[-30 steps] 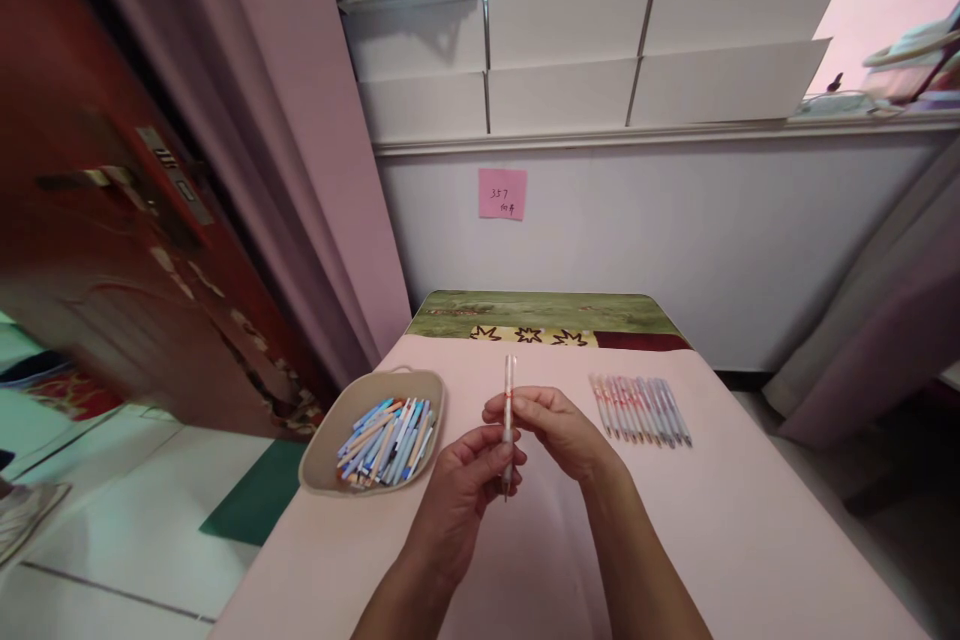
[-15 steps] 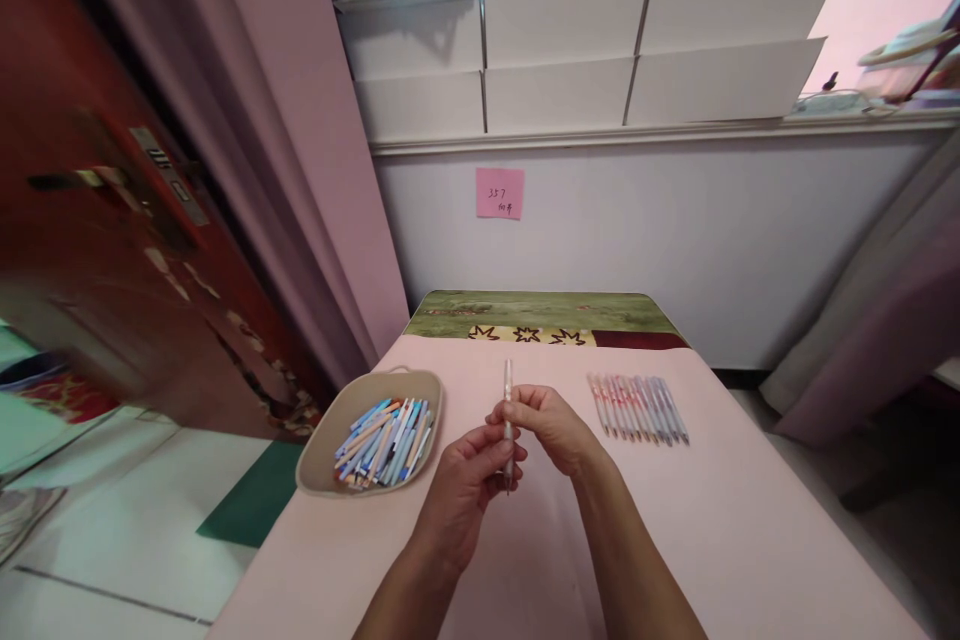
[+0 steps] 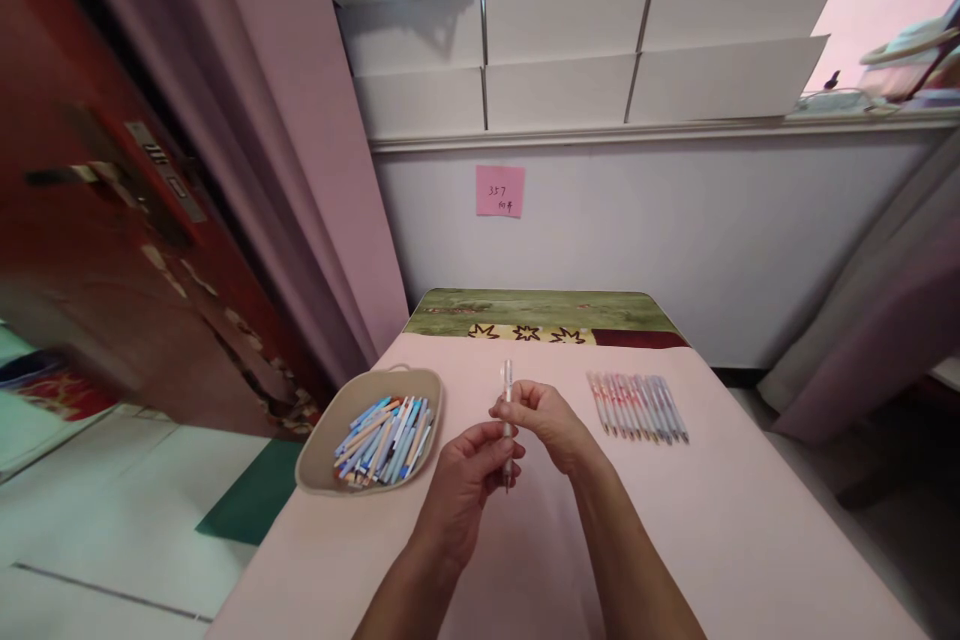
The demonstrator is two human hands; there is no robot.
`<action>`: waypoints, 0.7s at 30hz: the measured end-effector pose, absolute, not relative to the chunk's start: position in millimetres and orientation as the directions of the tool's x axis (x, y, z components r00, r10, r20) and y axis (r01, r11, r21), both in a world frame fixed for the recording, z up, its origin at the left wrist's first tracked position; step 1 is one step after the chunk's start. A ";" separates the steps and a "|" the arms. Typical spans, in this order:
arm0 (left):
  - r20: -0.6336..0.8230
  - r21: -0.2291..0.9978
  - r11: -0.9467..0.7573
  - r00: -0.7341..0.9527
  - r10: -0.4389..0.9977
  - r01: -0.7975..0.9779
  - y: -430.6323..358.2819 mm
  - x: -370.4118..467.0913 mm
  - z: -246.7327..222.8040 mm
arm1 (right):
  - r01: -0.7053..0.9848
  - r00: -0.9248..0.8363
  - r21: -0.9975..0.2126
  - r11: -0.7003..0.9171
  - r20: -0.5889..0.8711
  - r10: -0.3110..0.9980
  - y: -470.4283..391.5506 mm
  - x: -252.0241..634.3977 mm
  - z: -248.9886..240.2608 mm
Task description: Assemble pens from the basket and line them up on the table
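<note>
Over the middle of the table, a pale, clear-barrelled pen (image 3: 508,378) stands almost upright between my two hands, its tip pointing down toward me. My left hand (image 3: 474,468) pinches the lower part of the barrel. Higher up, the thumb and fingers of my right hand (image 3: 541,418) are closed on the same pen. Left of my hands, a beige basket (image 3: 319,455) holds a jumble of pens (image 3: 386,440) in blue, white and peach. To the right, a row of several clear pens (image 3: 637,408) lies side by side, running from reddish to greyish.
Pink covering (image 3: 720,520) spreads over the table, with a green patterned strip (image 3: 540,305) along the far edge. Behind it rises a wall bearing a pink note (image 3: 500,191). A red door (image 3: 150,270) and a purple curtain (image 3: 300,170) stand at the left.
The clear part of the pen's upper barrel now faces me more, as if slightly turned. Both hands keep nearly the same place and grip.
</note>
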State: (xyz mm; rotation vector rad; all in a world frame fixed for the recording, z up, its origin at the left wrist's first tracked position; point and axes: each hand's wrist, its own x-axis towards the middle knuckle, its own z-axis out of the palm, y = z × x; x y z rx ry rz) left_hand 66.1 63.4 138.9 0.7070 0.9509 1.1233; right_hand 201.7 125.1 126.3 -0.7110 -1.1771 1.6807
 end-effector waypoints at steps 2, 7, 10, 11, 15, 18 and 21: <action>-0.272 0.845 0.312 0.153 0.950 -0.434 64.0 66.0 139.9 | -0.351 -0.402 -0.932 -0.090 0.063 0.913 124.4 200.8 127.3; -0.301 0.807 0.366 0.209 0.930 -0.463 67.0 65.0 142.1 | -0.346 -0.556 -0.925 -0.155 0.070 0.828 123.3 203.7 126.6; -0.289 0.840 0.328 0.154 0.945 -0.433 67.1 67.0 140.3 | -0.357 -0.528 -0.915 -0.187 0.032 0.849 123.4 201.7 125.2; -0.278 0.857 0.305 0.125 0.952 -0.415 67.0 68.0 139.2 | -0.359 -0.494 -0.915 -0.183 0.020 0.869 123.5 200.1 124.9; -0.205 0.932 0.196 0.003 0.979 -0.305 67.7 70.6 133.2 | -0.346 -0.356 -0.927 -0.145 -0.014 0.934 124.0 191.6 124.0; -0.089 0.987 0.076 -0.089 0.992 -0.143 69.9 70.0 127.4 | -0.292 -0.254 -0.953 -0.079 -0.003 0.967 124.4 184.6 120.7; 0.006 1.000 -0.006 -0.143 0.990 -0.002 72.0 68.6 121.2 | -0.129 -0.125 -0.992 0.015 0.032 0.992 124.1 177.0 115.2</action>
